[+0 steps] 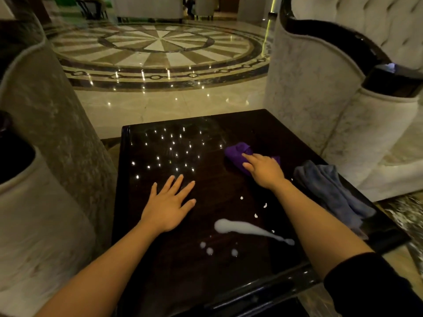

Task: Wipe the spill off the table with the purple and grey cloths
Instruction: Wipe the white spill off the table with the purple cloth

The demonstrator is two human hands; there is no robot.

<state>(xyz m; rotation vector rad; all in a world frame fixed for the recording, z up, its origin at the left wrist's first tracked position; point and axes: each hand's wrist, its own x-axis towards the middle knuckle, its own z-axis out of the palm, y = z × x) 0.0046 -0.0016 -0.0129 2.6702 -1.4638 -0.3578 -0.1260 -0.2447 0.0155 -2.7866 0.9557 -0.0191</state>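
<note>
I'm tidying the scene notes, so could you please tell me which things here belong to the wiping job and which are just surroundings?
Part of the job:
- purple cloth, under the right hand
- grey cloth, lying at the table's right edge
- white spill
- table
- left hand, flat on the table

Just there:
- armchairs either side
- patterned floor

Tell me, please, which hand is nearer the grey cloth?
Right. The right hand rests on the purple cloth, just left of the grey cloth; the left hand lies flat on the table, farther left.
</note>
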